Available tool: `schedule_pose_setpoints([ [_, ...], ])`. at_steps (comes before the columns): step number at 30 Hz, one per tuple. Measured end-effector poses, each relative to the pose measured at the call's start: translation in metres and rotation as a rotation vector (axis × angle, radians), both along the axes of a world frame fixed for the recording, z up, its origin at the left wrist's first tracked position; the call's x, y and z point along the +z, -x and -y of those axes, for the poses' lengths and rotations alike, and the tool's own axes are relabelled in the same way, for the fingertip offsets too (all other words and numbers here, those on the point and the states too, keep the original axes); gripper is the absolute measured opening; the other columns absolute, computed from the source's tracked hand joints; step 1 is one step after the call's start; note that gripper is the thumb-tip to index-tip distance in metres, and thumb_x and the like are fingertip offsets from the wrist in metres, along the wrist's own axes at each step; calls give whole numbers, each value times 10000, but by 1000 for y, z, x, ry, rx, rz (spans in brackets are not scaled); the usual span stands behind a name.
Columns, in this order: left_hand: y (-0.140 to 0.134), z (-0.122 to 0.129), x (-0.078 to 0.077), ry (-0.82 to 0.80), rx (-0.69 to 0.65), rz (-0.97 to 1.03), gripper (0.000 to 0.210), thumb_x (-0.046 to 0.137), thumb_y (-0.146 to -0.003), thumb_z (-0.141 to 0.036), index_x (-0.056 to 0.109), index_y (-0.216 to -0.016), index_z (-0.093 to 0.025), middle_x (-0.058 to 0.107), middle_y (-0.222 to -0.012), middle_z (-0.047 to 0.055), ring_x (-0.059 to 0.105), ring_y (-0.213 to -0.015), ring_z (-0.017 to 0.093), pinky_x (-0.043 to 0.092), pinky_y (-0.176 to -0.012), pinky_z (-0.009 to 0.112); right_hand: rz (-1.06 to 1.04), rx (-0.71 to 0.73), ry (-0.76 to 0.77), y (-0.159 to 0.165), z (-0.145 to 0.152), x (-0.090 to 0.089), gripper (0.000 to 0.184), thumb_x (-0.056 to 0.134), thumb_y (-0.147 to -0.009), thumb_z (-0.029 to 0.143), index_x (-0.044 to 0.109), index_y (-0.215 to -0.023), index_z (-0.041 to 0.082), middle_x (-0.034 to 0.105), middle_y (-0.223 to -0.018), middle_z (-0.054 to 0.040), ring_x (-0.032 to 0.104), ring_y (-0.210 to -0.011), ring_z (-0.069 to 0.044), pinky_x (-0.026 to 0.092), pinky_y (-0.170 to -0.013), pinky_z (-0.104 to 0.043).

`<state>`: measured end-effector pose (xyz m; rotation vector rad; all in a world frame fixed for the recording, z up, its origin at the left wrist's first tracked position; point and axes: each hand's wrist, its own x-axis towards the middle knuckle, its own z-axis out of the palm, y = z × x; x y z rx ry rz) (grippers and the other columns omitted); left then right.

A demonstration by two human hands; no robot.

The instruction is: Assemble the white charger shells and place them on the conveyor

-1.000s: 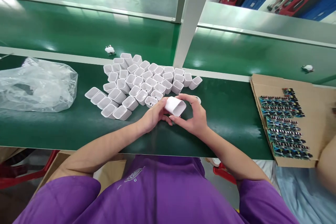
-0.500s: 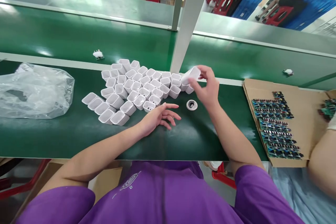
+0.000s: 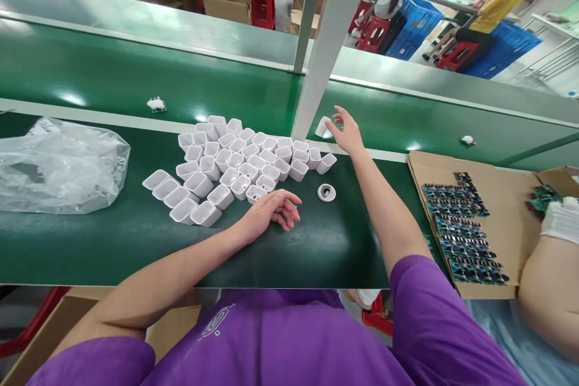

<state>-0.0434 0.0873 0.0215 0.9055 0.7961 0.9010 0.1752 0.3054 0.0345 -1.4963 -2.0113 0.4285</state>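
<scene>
your right hand point(image 3: 347, 131) has reached to the belt's point(image 3: 113, 235) far edge, fingers spread beside a glossy white shell point(image 3: 322, 126); left hand point(image 3: 271, 211) rests loosely open.

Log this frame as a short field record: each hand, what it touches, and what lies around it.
left hand: left hand rests open on the green bench, fingers by the nearest white shell in the cluster of white shells
right hand: right hand stretched to the far belt, open, fingertips at a single white shell; contact unclear
between hands: small white ring lying flat
left side: clear plastic bag
right side: cardboard sheet with rows of circuit boards
other person: gloved hand at the right edge
</scene>
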Motion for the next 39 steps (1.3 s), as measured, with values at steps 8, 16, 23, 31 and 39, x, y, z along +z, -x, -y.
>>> schedule_pose_setpoints([
  [8,1,3,3,-74,97,-26,483,548,-845,-603,628,-873,-127,650,-677,40,602,-554,116,527,-527,235,339,185,74,-24,102,19,327,628,-828,358,642,-1115,201,673,-1067,-108,630,-972,-286,511,-863,-447],
  [16,-7,13,-7,-385,310,-236,496,769,-729,-323,538,-1159,-230,559,-1201,76,610,-940,148,581,-712,252,-587,440,515,-6,162,21,393,643,-824,533,538,-1044,224,691,-987,-42,677,-873,-180,563,-780,-318],
  [23,1,10,-8,-495,361,-391,412,672,-829,-397,584,-1183,-205,635,-1161,78,609,-1088,209,496,-969,345,-464,605,511,17,178,-14,344,538,-920,473,564,-1119,193,705,-903,-43,676,-791,-153,553,-677,-274],
  [31,5,1,-4,-419,520,-309,436,698,-786,-476,574,-1105,-206,643,-1004,48,622,-880,154,536,-780,264,207,518,-14,12,180,-38,184,529,-942,233,703,-979,183,690,-942,-82,654,-835,-188,495,-701,-299],
  [39,3,4,0,-445,496,-300,387,697,-784,-470,582,-1054,-218,632,-955,30,614,-872,157,523,-790,277,331,543,-154,19,182,-42,261,453,-990,270,689,-926,181,683,-892,-75,617,-792,-183,443,-650,-295],
])
